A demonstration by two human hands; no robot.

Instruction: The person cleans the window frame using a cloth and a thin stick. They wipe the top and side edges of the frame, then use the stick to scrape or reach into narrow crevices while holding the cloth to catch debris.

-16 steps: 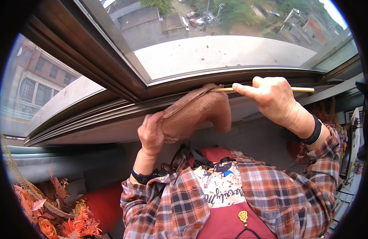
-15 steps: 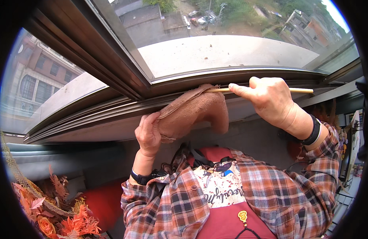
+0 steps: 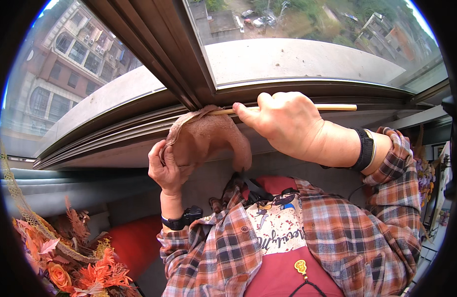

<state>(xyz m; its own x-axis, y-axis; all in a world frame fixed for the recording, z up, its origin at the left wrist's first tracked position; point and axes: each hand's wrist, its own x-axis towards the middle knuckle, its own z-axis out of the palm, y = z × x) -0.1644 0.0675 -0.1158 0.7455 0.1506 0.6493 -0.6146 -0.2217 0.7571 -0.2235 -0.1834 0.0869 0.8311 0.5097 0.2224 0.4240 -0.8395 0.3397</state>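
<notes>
My right hand (image 3: 283,119) is wrapped round a thin pale wooden stick (image 3: 336,107), index finger stretched along it. The stick's left end presses a brown cloth (image 3: 204,136) against the dark window track (image 3: 139,124). Gripped in my left hand (image 3: 166,167) is the left edge of the same cloth, pinched between thumb and fingers. The rest of the cloth drapes over the sill edge and hangs down on its right side. The stick's very tip is hidden in the cloth's folds.
A dark upright window frame (image 3: 164,44) meets the track just above the cloth. Orange artificial flowers (image 3: 60,274) stand at lower left beside a grey-blue curtain (image 3: 85,190). Beyond the glass lies a pale outer ledge (image 3: 307,59). A red cushion-like shape (image 3: 134,245) is below.
Both hands have moved left along the track, carrying the stick and cloth to the foot of the upright frame. The view has shifted a little too.
</notes>
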